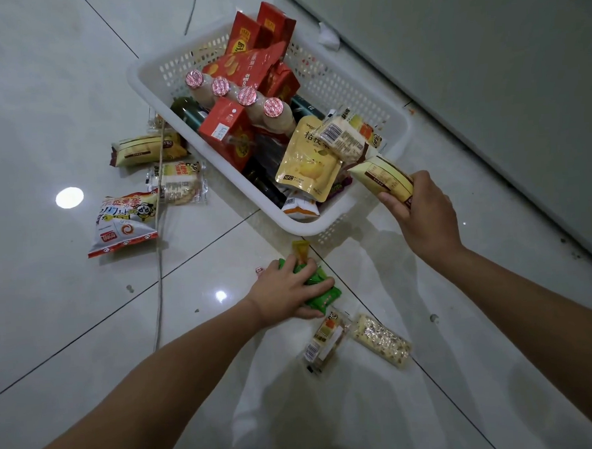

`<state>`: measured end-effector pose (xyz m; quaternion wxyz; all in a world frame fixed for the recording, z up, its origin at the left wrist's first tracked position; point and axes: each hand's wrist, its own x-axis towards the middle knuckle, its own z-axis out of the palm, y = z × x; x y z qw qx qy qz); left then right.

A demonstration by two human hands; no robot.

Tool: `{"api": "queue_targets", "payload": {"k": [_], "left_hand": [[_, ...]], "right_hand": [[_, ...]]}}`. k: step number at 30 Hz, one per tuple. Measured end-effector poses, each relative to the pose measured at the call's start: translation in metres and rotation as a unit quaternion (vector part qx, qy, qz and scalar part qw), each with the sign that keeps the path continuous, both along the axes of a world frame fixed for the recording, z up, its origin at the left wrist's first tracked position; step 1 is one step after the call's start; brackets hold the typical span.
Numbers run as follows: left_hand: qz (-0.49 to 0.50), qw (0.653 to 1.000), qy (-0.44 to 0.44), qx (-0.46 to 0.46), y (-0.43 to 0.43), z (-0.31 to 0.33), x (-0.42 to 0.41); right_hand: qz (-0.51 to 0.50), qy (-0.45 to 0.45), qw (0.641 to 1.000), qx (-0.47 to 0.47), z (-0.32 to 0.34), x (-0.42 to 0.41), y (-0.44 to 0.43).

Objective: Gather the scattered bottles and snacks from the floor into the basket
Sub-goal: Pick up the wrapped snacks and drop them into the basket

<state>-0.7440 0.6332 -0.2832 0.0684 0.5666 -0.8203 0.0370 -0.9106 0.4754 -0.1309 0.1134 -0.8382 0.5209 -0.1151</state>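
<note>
A: At 12 o'clock from us, on the tiled floor (70, 322), sits the white perforated basket (339, 218), packed w/ red boxes (244, 41), a row of four foil-capped bottles (247, 100) and a yellow drink pouch (305, 158).

B: Right hand (424, 210)?

A: At 2 o'clock, just outside the basket's near-right rim, closed round a cream-and-brown snack bar (384, 178); the bar's free end pokes over the rim, above the contents.

B: Left hand (284, 293)?

A: Dead centre, flat on the floor, fingers clamped over green snack packets (322, 295); a small yellow-orange packet (301, 251) sticks out past the fingertips, near the basket's corner.

B: What else do we see loose?

A: At 5 o'clock from the left hand: a clear-wrapped cake (325, 343) and a pale nutty bar (383, 343), side by side. At 10 o'clock, left of the basket: a brown-and-cream bar (146, 149), a wrapped cracker pack (179, 182) and a red-and-white panda bag (126, 219), w/ a thin cord (159, 300) running past them.
</note>
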Motion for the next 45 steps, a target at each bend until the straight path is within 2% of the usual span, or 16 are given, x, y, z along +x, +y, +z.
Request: {"api": "queue_targets", "payload": {"k": [8, 18, 29, 38, 45], "left_hand": [[0.0, 0.999, -0.009, -0.033, -0.009, -0.004, 0.0], [-0.001, 0.997, 0.059, -0.055, -0.024, -0.002, 0.001], [0.037, 0.992, 0.07, -0.099, -0.002, 0.023, 0.016], [0.028, 0.985, 0.107, -0.134, 0.025, 0.086, 0.036], [0.027, 0.963, 0.18, -0.197, -0.019, 0.175, 0.064]], "right_hand": [[0.003, 0.002, 1.0, -0.004, 0.0, 0.002, -0.001], [0.003, -0.011, 1.0, 0.003, -0.007, 0.006, 0.006], [0.008, -0.021, 1.0, -0.006, -0.002, 0.009, 0.012], [0.005, -0.044, 0.999, -0.015, 0.008, 0.001, 0.022], [-0.024, -0.057, 0.998, -0.023, 0.027, 0.011, 0.005]]}}
